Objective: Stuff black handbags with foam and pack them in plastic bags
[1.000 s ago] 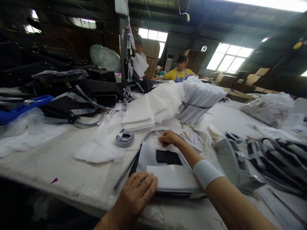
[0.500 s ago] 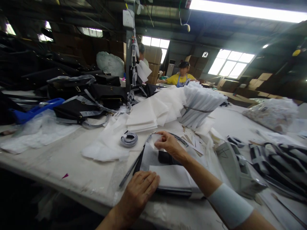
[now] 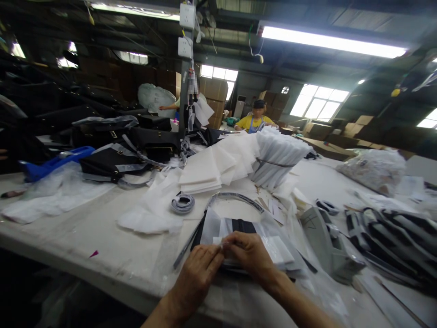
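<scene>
A black handbag (image 3: 200,229) lies in front of me near the table's edge, largely covered by thin white packing sheets. Its wrapped handle (image 3: 235,196) arches up at the far side. Across the bag's front is a white foam sheet (image 3: 278,250). My left hand (image 3: 200,269) is at the near left side, fingers together and closed on the sheet's edge. From the right, my right hand (image 3: 251,256) pinches the same edge, its fingertips almost touching the left ones. Part of the sheet and the bag's near side are hidden under both hands.
A coiled grey strap (image 3: 182,203) lies beyond the bag. Behind it are stacked white sheets (image 3: 201,168) and a tied foam bundle (image 3: 282,157). A grey tape dispenser (image 3: 329,243) stands right, beside wrapped black straps (image 3: 385,241). Black bags (image 3: 114,161) fill the left. A co-worker (image 3: 256,119) is across the table.
My right hand has come down from the handle toward me, beside my left fingers, and now pinches the sheet. The left hand stays near the same spot. The camera view has tipped up slightly.
</scene>
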The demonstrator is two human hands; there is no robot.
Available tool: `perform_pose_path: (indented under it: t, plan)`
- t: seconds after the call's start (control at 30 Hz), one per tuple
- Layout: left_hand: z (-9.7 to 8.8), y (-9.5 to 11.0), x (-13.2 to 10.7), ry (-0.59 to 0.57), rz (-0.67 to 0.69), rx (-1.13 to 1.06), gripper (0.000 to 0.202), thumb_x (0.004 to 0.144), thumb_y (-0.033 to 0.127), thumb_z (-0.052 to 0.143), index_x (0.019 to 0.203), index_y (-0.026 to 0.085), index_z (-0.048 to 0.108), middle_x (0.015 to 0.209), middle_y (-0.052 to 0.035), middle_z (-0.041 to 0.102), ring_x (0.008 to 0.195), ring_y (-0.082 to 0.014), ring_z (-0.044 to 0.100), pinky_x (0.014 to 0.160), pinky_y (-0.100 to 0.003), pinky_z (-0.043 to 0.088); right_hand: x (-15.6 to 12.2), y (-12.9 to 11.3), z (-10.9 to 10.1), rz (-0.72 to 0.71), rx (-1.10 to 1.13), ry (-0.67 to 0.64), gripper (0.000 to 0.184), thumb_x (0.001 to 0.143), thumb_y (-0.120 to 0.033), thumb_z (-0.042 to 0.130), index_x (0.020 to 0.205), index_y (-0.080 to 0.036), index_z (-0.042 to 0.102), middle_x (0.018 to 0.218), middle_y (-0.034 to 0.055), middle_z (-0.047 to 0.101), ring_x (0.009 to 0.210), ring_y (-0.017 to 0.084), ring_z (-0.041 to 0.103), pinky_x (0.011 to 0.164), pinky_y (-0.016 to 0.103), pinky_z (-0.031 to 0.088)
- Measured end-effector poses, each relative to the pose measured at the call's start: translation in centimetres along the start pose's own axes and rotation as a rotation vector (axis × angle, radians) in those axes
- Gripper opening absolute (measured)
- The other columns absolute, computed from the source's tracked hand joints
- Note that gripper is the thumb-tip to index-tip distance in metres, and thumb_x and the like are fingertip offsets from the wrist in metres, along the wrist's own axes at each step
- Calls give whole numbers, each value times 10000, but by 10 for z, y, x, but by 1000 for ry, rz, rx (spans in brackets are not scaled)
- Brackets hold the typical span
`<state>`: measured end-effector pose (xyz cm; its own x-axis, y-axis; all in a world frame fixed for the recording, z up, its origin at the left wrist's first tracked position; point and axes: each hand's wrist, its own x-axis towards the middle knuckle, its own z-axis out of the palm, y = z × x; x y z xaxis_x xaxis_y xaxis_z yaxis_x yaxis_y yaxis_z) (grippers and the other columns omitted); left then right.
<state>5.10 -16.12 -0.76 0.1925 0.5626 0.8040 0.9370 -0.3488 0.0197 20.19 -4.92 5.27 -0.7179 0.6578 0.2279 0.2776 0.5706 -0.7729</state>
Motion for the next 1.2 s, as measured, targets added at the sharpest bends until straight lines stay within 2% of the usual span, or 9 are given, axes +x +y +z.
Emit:
perform_pose_path:
  t: [0.27, 0.37, 0.5, 0.7, 0.77, 0.83, 0.93, 1.03, 1.2]
  plan:
    - [4, -2, -3, 46, -112, -125, 270, 976, 176, 388, 1182, 94, 542, 952, -106, 684, 881, -179, 656, 795, -303, 552, -28, 2, 8, -484, -142, 49, 169, 931, -187, 564, 1011, -248, 699, 1021, 38, 743, 943, 182, 700, 934, 320, 534]
    - [4, -3, -4, 0, -92, -95, 313, 977, 147, 374, 1250, 105, 521, 1013, -112, 687, 934, -186, 655, 825, -325, 542, -32, 2, 10, -554, -215, 80, 212, 941, -149, 524, 1051, -230, 687, 1067, 69, 715, 992, 192, 661, 871, 330, 557]
    - [2, -2, -2, -28, -93, -105, 277, 989, 140, 376, 1178, 161, 577, 1016, -83, 689, 943, -178, 650, 824, -317, 531, -35, 5, 11, -634, -322, 102, 235, 958, -132, 509, 1110, -217, 666, 944, 59, 715, 919, 195, 634, 813, 351, 558]
    - [0, -3, 0, -20, -77, -93, 258, 1000, 168, 375, 1127, 152, 599, 1049, -104, 697, 921, -186, 652, 781, -315, 527, -40, -2, 2, -610, -310, -17, 241, 946, -302, 590, 1152, -188, 646, 971, 76, 694, 919, 212, 615, 837, 375, 537]
    - [-1, -4, 0, -31, -63, -76, 262, 996, 156, 374, 1130, 150, 599, 1161, -127, 677, 961, -194, 650, 783, -322, 523, -40, -4, -1, -566, -253, -34, 235, 969, -250, 534, 1176, -191, 629, 981, 72, 697, 909, 202, 625, 836, 364, 530]
    - [-1, -5, 0, -48, -41, -92, 274, 991, 138, 371, 1157, 149, 589, 1221, -129, 661, 1010, -197, 644, 802, -328, 521, -40, -2, 0, -489, -199, 41, 253, 972, -185, 499, 1200, -198, 608, 971, 59, 706, 870, 181, 640, 806, 330, 530]
    - [1, -6, -1, -57, -33, -161, 288, 980, 112, 375, 1184, 153, 576, 1141, -101, 698, 1025, -184, 645, 832, -327, 520, -38, 4, 5, -344, -147, 154, 232, 926, -167, 580, 1150, -210, 622, 945, 39, 712, 826, 169, 654, 764, 291, 529]
    - [2, -6, -1, -52, -53, -168, 296, 967, 100, 404, 1208, 156, 565, 1090, -90, 712, 1009, -178, 655, 840, -323, 526, -36, 8, 10, -277, -158, 117, 250, 827, -101, 669, 1044, -222, 648, 879, 18, 693, 809, 179, 640, 747, 294, 515]
    - [3, -5, -1, -63, -67, -158, 323, 957, 109, 407, 1247, 154, 541, 1078, -101, 707, 1007, -185, 660, 861, -324, 536, -31, 7, 9, -321, -258, 33, 347, 756, -19, 672, 1038, -216, 631, 877, 22, 661, 838, 194, 594, 753, 311, 486]
